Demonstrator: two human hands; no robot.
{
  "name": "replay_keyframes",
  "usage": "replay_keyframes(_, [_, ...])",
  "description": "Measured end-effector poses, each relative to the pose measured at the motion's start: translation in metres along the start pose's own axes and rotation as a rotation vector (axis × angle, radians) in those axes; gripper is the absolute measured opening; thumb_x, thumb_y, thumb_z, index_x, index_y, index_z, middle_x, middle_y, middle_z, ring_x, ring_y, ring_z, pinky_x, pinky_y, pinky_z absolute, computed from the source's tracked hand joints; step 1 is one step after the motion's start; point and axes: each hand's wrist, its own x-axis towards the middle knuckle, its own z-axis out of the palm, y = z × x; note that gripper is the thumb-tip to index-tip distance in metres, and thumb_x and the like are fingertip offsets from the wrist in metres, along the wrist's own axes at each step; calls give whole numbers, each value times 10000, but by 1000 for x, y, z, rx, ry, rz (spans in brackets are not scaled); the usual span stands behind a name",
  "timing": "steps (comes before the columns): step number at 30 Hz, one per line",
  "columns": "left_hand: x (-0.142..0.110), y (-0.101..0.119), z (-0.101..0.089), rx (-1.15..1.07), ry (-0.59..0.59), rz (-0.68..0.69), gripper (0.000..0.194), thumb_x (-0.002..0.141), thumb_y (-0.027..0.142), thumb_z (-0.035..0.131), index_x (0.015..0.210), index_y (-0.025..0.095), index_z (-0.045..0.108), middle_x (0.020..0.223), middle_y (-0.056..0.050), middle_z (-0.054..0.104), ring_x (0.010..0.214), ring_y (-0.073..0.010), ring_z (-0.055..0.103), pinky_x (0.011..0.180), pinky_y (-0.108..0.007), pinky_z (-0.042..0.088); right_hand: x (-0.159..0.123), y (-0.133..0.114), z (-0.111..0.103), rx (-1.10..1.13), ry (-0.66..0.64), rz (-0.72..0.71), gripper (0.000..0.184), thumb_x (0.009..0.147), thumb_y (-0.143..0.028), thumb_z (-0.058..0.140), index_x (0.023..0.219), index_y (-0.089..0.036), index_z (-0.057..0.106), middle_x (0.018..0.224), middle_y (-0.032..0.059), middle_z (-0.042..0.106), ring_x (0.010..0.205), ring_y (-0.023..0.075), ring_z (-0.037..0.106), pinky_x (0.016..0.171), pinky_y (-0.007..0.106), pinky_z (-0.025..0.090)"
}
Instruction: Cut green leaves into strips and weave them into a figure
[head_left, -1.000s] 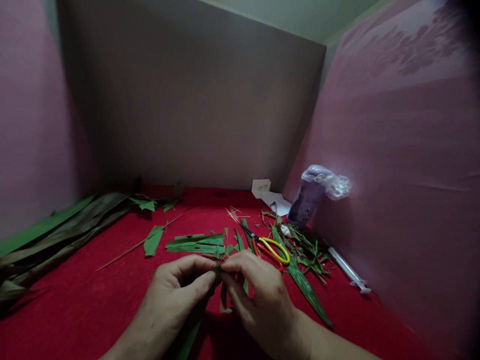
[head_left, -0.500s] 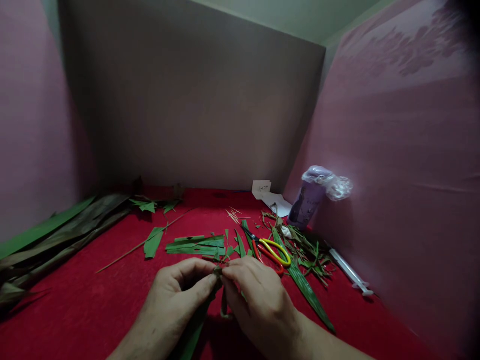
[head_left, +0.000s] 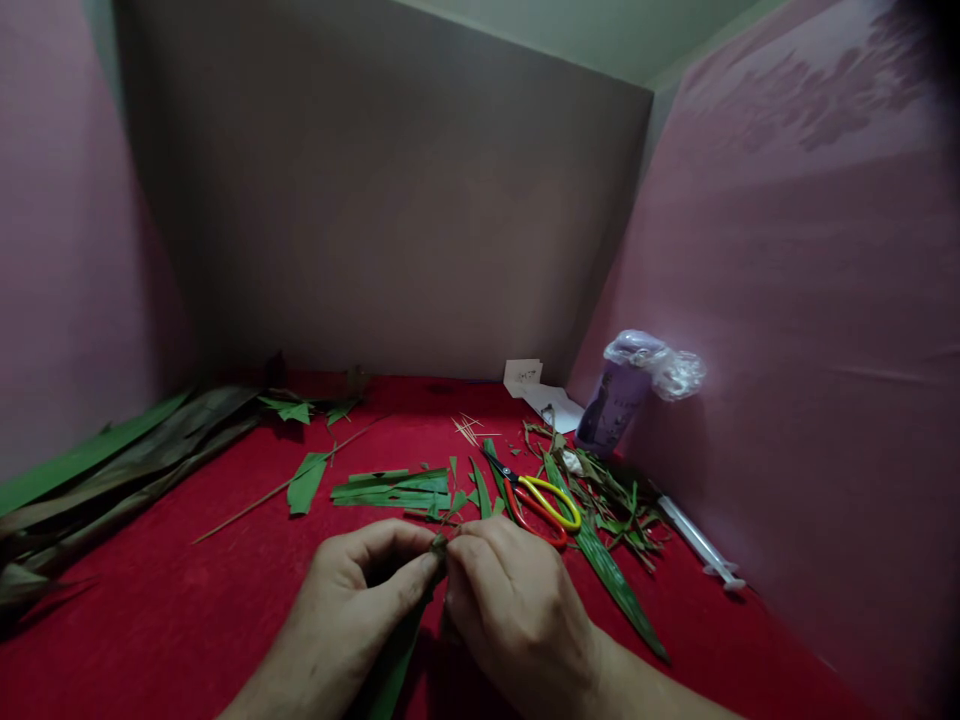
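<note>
Between thumb and fingers, my left hand [head_left: 356,600] pinches the upper end of a long green leaf strip [head_left: 396,655], which hangs down toward me. A small folded or wrapped bit shows at its tip. Close against that tip, my right hand [head_left: 517,600] is closed with its fingertips together; what they grip is mostly hidden, though a thin brownish strand seems to run there. Just beyond my hands lie cut green leaf strips [head_left: 394,490]. Scissors [head_left: 541,500] with one red and one yellow handle rest beyond my right hand.
A long leaf [head_left: 619,590] and a heap of dried trimmings [head_left: 622,510] lie at right, beside a syringe [head_left: 701,545]. Behind stand a purple cup [head_left: 615,400] and white paper [head_left: 553,405]. Toothpicks [head_left: 469,430], a thin stick [head_left: 277,490] and large leaves [head_left: 135,440] are farther off.
My right fingers have curled in more tightly beside the leaf tip. The strand hanging below them is now out of sight. My left hand has barely moved.
</note>
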Motion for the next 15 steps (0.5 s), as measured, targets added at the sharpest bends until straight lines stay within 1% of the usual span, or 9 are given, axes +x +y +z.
replay_keyframes(4, [-1,0,1,11,-22,10,89,742,265,665,744,199,724,694,9,694,661,-150,606,602,-203,473,0,1,2,-25,10,-2,199,846,-54,447,712,-134,571,631,75,588,596,171,546,534,278,463])
replay_keyframes(12, [-3,3,3,47,7,35,96,721,259,669,761,201,734,690,-1,700,670,-166,615,614,-218,485,-2,2,5,-41,41,3,175,838,-58,445,723,-151,540,620,55,578,585,166,542,528,271,441])
replay_keyframes(15, [-2,4,3,23,-6,15,100,718,266,666,747,194,729,667,0,688,631,-160,607,583,-218,481,-3,1,5,-45,35,25,169,833,-61,451,722,-155,536,616,49,579,569,163,531,517,273,431])
